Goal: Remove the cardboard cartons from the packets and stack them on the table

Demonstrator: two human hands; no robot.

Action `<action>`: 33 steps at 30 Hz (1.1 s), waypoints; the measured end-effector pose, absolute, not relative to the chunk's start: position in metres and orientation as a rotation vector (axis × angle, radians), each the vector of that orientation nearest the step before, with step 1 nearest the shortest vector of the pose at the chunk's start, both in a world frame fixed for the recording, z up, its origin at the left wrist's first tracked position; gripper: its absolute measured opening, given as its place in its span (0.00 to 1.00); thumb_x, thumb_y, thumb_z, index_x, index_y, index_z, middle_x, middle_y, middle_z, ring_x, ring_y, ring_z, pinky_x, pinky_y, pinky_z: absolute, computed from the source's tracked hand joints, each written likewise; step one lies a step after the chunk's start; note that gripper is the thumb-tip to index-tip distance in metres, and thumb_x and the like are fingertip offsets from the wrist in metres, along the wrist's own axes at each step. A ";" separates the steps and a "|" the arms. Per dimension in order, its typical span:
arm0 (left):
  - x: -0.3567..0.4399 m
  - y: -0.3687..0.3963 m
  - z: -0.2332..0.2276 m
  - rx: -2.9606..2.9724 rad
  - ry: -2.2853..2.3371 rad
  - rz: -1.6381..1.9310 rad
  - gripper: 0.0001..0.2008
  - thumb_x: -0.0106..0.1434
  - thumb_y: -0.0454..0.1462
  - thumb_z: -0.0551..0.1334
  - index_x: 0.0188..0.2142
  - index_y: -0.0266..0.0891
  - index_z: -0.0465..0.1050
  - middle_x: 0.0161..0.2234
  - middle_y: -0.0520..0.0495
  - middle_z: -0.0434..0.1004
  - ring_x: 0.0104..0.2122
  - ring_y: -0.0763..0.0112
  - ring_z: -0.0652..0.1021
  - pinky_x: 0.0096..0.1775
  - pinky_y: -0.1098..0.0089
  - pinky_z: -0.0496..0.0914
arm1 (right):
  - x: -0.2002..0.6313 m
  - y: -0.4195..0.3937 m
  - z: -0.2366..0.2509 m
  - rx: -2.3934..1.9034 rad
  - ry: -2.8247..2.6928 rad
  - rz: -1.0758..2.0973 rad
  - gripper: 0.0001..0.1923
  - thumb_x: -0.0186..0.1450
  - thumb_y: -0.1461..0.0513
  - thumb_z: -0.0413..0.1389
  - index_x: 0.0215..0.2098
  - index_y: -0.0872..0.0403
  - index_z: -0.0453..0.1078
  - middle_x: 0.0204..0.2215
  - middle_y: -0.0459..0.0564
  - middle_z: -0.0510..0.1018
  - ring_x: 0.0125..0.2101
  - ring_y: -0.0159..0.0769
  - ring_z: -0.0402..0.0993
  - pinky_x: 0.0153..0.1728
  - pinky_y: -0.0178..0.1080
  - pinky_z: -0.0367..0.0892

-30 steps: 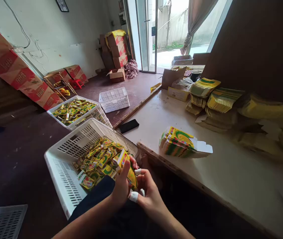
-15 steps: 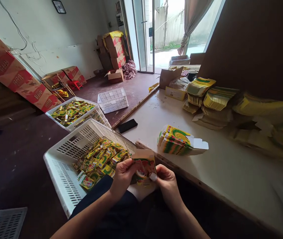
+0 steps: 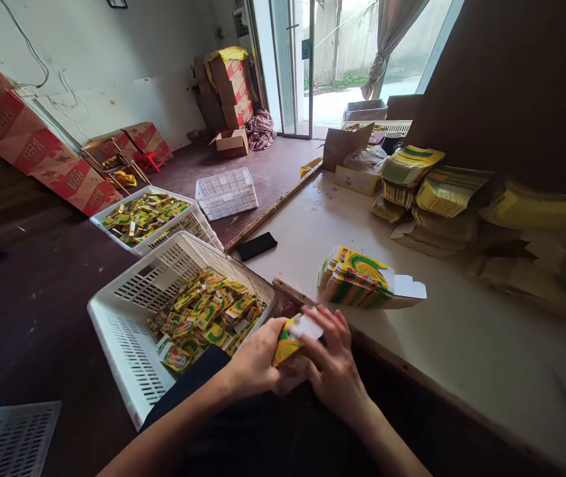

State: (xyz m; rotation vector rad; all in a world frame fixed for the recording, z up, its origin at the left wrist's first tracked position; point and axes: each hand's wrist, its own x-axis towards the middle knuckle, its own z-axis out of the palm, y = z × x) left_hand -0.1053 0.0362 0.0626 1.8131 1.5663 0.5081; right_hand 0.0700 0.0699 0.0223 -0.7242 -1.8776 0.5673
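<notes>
A small yellow-and-green cardboard box [image 3: 287,349] is between my two hands over my lap, a white flap showing at its top. My left hand [image 3: 257,358] is closed around its left side. My right hand [image 3: 333,361] grips it from the right, its fingers bent over the white flap and partly blurred by motion. Just beyond, on the table [image 3: 307,215], lies a stack of flat cartons [image 3: 362,275] in the same print with white tabs sticking out. Left of my hands stands a white plastic crate [image 3: 114,351] holding many small filled boxes [image 3: 208,311].
Behind it is a second crate [image 3: 183,228] of small boxes, with another white crate [image 3: 226,192] on the floor. A black phone [image 3: 257,246] lies at the table's wooden edge. Bundles of flat cartons [image 3: 412,165] line the table's far side. Red-and-brown cardboard boxes [image 3: 39,149] stand left.
The box has turned from flat and open to a more squared shape. My right hand has risen from its lower side onto the top flap; my left hand has shifted to wrap its side.
</notes>
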 end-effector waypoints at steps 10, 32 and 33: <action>-0.091 0.028 0.059 2.302 1.385 0.763 0.41 0.54 0.37 0.67 0.61 0.48 0.43 0.49 0.41 0.68 0.48 0.56 0.75 0.46 0.58 0.73 | 0.060 0.063 0.029 -0.805 -1.291 1.774 0.28 0.63 0.44 0.53 0.56 0.47 0.69 0.53 0.54 0.75 0.55 0.50 0.69 0.56 0.55 0.65; -0.099 0.033 0.066 2.033 1.696 0.741 0.30 0.49 0.35 0.64 0.51 0.43 0.57 0.42 0.45 0.76 0.41 0.60 0.79 0.42 0.59 0.75 | 0.090 0.074 0.028 -0.601 -2.157 1.050 0.21 0.65 0.71 0.50 0.51 0.48 0.72 0.65 0.56 0.58 0.61 0.42 0.62 0.56 0.43 0.67; -0.099 0.032 0.066 2.054 1.695 0.739 0.30 0.50 0.35 0.64 0.52 0.43 0.57 0.43 0.44 0.76 0.41 0.60 0.79 0.43 0.60 0.75 | 0.093 0.077 0.029 -0.588 -2.182 1.086 0.21 0.64 0.72 0.50 0.51 0.48 0.72 0.66 0.56 0.58 0.61 0.43 0.62 0.56 0.43 0.67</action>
